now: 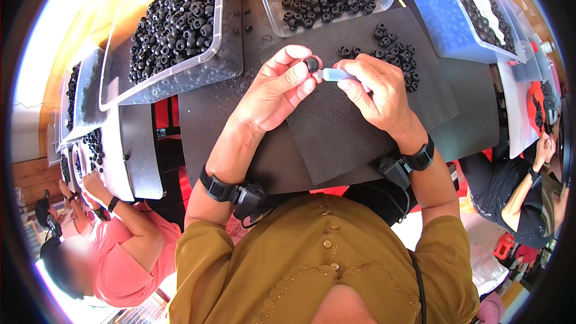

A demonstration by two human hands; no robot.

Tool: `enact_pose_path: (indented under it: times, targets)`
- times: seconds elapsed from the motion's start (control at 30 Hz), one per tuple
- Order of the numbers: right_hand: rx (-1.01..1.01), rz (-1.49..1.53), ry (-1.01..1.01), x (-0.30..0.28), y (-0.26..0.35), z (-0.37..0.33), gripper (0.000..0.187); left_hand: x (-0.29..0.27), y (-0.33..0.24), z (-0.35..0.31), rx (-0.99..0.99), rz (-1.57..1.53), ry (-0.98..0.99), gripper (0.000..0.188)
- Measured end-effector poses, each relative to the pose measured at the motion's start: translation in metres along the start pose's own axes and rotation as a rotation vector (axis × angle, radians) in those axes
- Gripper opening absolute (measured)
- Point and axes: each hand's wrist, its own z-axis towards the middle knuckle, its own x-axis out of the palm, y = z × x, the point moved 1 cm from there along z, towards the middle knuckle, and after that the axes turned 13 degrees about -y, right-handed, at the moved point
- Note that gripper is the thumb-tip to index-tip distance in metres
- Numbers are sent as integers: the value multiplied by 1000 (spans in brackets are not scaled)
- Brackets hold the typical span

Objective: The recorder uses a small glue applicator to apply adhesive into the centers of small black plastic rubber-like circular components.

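Observation:
My left hand [282, 84] pinches a small round black part [311, 64] between thumb and fingers, above the dark mat. In my right hand [381, 90] is a small tool with a pale blue handle [338, 75] and a short flat metal tip. That tip points left and lies close to the black part; whether they touch I cannot tell. Just beyond my right hand, a loose group of black parts [396, 54] with holes lies on the mat [360, 126].
A clear bin [225, 54] heaped with black parts stands at the far left. Another clear bin [279, 24] with fewer parts is at the back middle, and a bluish bin [462, 42] at the right. Co-workers sit on both sides, one in a pink top [129, 258].

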Motion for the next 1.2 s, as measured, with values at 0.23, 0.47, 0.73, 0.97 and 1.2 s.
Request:
enact_pose_path:
  times: [0.23,0.47,0.73,0.97,1.2]
  targets:
    - [-39,-5,-29,3,0,-1,17,2,5,-1,1,-15,-21,23]
    - [-7,-18,-42,2,1,-1,13,2,7,0,-10,-34,-10,20]
    - [335,-54,-282,-12,-34,2,18,26,16,-12,-76,287,208,16]
    - [359,458,111,-5,-3,3,25,8,11,-1,-105,192,30,21]
    - [336,522,88,-1,-3,0,13,6,18,1,-132,155,59,20]
